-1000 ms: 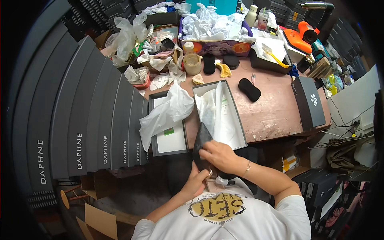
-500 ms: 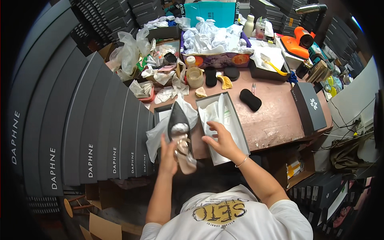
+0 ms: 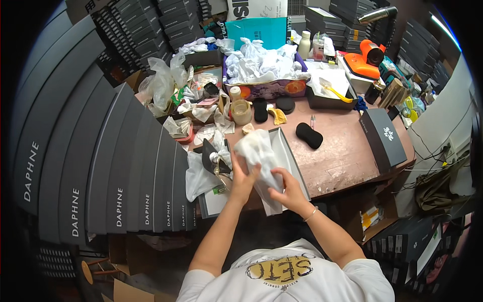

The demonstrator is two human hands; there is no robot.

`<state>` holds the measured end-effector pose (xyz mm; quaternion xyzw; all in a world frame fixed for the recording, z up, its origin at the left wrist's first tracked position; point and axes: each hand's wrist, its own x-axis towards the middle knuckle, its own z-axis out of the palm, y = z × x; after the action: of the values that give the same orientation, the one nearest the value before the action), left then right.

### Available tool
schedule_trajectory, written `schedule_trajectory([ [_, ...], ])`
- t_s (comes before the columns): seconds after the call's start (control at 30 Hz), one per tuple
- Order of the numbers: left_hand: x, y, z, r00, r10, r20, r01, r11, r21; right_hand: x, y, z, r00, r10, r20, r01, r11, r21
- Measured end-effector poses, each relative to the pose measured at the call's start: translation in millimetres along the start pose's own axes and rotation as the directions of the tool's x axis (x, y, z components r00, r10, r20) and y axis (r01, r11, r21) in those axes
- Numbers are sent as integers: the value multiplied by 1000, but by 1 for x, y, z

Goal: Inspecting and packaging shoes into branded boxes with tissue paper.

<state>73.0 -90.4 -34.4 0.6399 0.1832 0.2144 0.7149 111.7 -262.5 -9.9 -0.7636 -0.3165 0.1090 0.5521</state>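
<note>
Between my two hands is a bundle wrapped in white tissue paper (image 3: pixel 259 148); what lies inside is hidden. My left hand (image 3: pixel 244 177) grips its left side, and my right hand (image 3: pixel 291 192) holds its lower right side with curved fingers. Under the bundle lies an open grey shoe box (image 3: pixel 294 160) with white paper inside. Left of my left hand, a dark pointed-toe shoe (image 3: pixel 209 157) rests over a second open box part (image 3: pixel 217 204), with loose white tissue (image 3: pixel 197 178) beside it.
Tall stacks of dark shoe boxes (image 3: pixel 75 151) crowd the left. At the back of the pink table stands a purple carton (image 3: pixel 271 89) full of crumpled paper. A black oval pad (image 3: pixel 309 136), a glass jar (image 3: pixel 241 111) and a closed dark box (image 3: pixel 385 138) are on the table.
My left hand has let go of the dark shoe, now lying at the left. Both hands have come together around the white-wrapped bundle, raised from the open box.
</note>
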Motion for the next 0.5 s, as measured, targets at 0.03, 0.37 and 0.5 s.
schedule_trajectory([
  [0.03,14,2,-2,995,-103,-19,97,977,-188,-3,-12,1,989,-149,21,149,988,-23],
  [0.37,24,74,14,977,-181,115,204,618,-760,9,-20,-39,925,-379,-35,377,925,-39],
  [0.5,16,72,26,990,-114,77,133,647,-751,2,-9,-44,955,-251,158,278,944,-178],
])
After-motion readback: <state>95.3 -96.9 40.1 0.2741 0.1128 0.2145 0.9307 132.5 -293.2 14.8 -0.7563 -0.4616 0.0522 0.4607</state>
